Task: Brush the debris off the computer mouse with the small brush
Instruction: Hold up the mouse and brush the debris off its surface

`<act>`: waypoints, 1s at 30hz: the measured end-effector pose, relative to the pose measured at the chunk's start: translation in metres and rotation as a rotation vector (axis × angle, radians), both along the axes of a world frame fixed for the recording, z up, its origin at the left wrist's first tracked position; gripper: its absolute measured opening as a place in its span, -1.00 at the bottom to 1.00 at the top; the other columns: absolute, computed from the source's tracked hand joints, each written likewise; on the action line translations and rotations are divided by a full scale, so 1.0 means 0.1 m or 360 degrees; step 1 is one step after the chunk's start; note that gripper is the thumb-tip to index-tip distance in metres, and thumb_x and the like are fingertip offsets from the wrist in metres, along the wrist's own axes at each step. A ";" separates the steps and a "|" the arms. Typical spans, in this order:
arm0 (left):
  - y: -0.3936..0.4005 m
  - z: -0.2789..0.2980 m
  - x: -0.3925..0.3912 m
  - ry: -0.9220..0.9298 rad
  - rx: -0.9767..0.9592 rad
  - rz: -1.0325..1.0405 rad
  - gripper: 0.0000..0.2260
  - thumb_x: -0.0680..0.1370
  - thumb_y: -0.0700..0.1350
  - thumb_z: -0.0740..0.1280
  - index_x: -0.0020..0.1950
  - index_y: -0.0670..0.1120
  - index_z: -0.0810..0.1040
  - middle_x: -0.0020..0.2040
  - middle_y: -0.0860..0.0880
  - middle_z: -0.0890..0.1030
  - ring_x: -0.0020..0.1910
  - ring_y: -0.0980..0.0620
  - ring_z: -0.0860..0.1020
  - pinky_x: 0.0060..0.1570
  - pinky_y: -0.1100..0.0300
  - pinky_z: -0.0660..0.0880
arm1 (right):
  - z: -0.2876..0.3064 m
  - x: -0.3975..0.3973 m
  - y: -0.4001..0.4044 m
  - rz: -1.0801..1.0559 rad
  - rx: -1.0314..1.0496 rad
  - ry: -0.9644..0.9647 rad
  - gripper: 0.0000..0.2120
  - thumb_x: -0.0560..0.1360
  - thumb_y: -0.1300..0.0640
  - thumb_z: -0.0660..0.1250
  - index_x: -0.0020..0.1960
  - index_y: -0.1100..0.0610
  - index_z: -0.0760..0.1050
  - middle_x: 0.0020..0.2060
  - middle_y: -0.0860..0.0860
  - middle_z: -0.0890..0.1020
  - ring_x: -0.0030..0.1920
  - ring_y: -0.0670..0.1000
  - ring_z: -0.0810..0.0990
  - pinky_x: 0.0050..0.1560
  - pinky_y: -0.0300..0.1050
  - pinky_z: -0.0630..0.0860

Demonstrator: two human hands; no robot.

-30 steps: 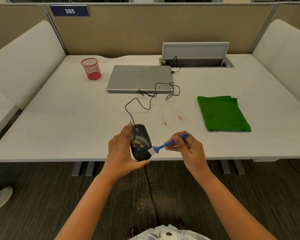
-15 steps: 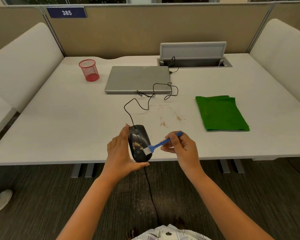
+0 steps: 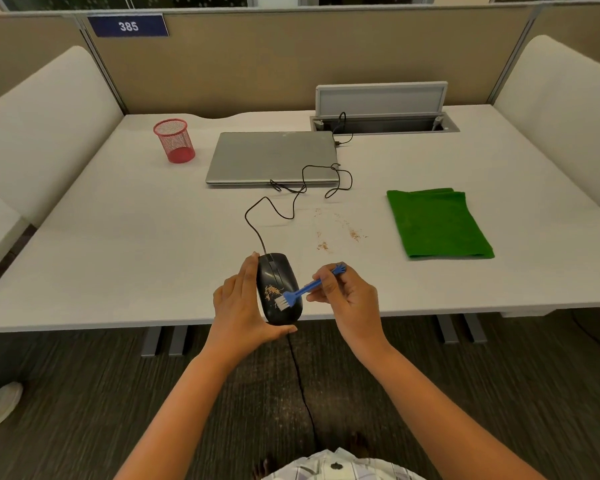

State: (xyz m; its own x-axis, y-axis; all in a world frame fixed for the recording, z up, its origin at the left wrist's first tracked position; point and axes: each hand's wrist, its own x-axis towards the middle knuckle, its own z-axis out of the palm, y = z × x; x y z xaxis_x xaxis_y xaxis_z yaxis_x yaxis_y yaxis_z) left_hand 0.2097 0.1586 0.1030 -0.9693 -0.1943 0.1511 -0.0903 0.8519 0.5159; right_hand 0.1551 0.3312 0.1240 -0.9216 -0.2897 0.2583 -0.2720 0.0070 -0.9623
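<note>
A black wired computer mouse (image 3: pixel 276 277) is held over the table's near edge by my left hand (image 3: pixel 239 306), which cups its left side and rear. Orange-brown debris (image 3: pixel 272 291) speckles the mouse's back. My right hand (image 3: pixel 347 299) pinches the handle of a small blue brush (image 3: pixel 305 289). Its white bristles (image 3: pixel 282 302) rest on the mouse's back just right of the debris. The mouse cable (image 3: pixel 281 206) loops back toward the laptop.
More debris crumbs (image 3: pixel 340 233) lie on the white table (image 3: pixel 118 244) beyond the mouse. A folded green cloth (image 3: pixel 437 223) lies to the right, a closed grey laptop (image 3: pixel 272 155) and a red mesh cup (image 3: pixel 174 141) stand farther back. An open cable hatch (image 3: pixel 383 112) sits behind.
The brush has moved left from the mouse's right edge onto its back, with the bristles now beside the debris patch. My left hand still holds the mouse in the same spot.
</note>
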 end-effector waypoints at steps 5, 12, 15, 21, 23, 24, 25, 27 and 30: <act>-0.01 -0.02 0.01 -0.0014 0.0003 0.0005 0.13 0.15 0.25 0.52 0.48 0.02 -0.13 0.44 -0.08 0.20 0.31 -0.06 0.24 0.27 0.05 0.08 | 0.00 0.00 0.04 -0.0044 0.0131 0.0166 -0.82 0.47 -0.04 0.17 -0.06 0.03 0.46 -0.25 -0.13 0.60 -0.24 -0.16 0.64 -0.19 -0.28 0.59; 0.00 -0.04 0.01 0.0003 -0.0002 0.0016 0.14 0.15 0.24 0.52 0.49 0.02 -0.14 0.45 -0.08 0.19 0.31 -0.06 0.24 0.28 0.06 0.08 | 0.09 0.07 -0.12 -0.0017 0.0114 0.0210 -0.84 0.49 -0.05 0.17 -0.06 -0.01 0.46 -0.25 -0.15 0.60 -0.23 -0.18 0.64 -0.18 -0.27 0.59; -0.02 -0.04 0.00 0.0023 0.0004 0.0022 0.14 0.15 0.25 0.52 0.49 0.03 -0.15 0.46 -0.08 0.17 0.32 -0.06 0.23 0.27 0.08 0.07 | 0.06 0.10 -0.14 -0.0003 0.0215 0.0280 -0.84 0.50 -0.01 0.17 -0.05 0.04 0.46 -0.27 -0.07 0.62 -0.22 -0.18 0.64 -0.18 -0.32 0.57; -0.05 -0.04 0.02 0.0021 -0.0006 0.0040 0.13 0.16 0.28 0.49 0.48 0.04 -0.16 0.47 -0.06 0.13 0.33 -0.05 0.20 0.26 0.10 0.05 | 0.09 0.06 -0.05 -0.0106 0.0149 0.0257 -0.79 0.48 -0.05 0.16 -0.05 0.05 0.47 -0.27 -0.13 0.60 -0.25 -0.18 0.63 -0.18 -0.33 0.55; -0.06 -0.04 0.02 0.0018 -0.0004 0.0043 0.13 0.16 0.27 0.49 0.48 0.04 -0.15 0.47 -0.06 0.13 0.34 -0.04 0.20 0.25 0.11 0.06 | 0.12 0.02 -0.09 -0.0172 0.0114 0.0159 -0.77 0.47 -0.07 0.16 -0.05 0.05 0.48 -0.28 -0.12 0.61 -0.25 -0.17 0.64 -0.17 -0.33 0.56; -0.06 -0.04 0.02 0.0022 0.0000 0.0043 0.13 0.16 0.27 0.50 0.48 0.04 -0.15 0.47 -0.05 0.13 0.34 -0.04 0.19 0.25 0.11 0.06 | 0.13 0.01 -0.10 -0.0199 0.0103 0.0116 -0.76 0.46 -0.08 0.16 -0.05 0.05 0.48 -0.28 -0.10 0.62 -0.25 -0.17 0.64 -0.17 -0.33 0.56; -0.06 -0.03 0.02 0.0026 0.0005 0.0042 0.12 0.16 0.27 0.50 0.48 0.04 -0.15 0.47 -0.05 0.13 0.34 -0.04 0.19 0.25 0.11 0.06 | 0.12 -0.01 -0.10 -0.0216 0.0099 0.0082 -0.77 0.46 -0.07 0.16 -0.06 0.05 0.48 -0.27 -0.08 0.63 -0.25 -0.16 0.64 -0.17 -0.33 0.56; -0.07 -0.03 0.02 0.0028 0.0009 0.0036 0.12 0.16 0.28 0.49 0.48 0.04 -0.15 0.47 -0.05 0.12 0.34 -0.04 0.19 0.26 0.10 0.07 | 0.09 -0.02 -0.07 -0.0225 0.0107 0.0035 -0.82 0.47 -0.05 0.17 -0.08 0.01 0.48 -0.27 -0.08 0.63 -0.25 -0.16 0.64 -0.17 -0.33 0.56; -0.09 -0.02 0.03 0.0031 0.0023 0.0042 0.12 0.15 0.28 0.49 0.48 0.04 -0.14 0.47 -0.05 0.12 0.35 -0.05 0.19 0.28 0.06 0.08 | 0.05 -0.02 0.00 -0.0227 0.0065 -0.0038 -0.89 0.48 -0.03 0.18 -0.13 -0.07 0.46 -0.29 -0.10 0.63 -0.26 -0.14 0.65 -0.18 -0.31 0.57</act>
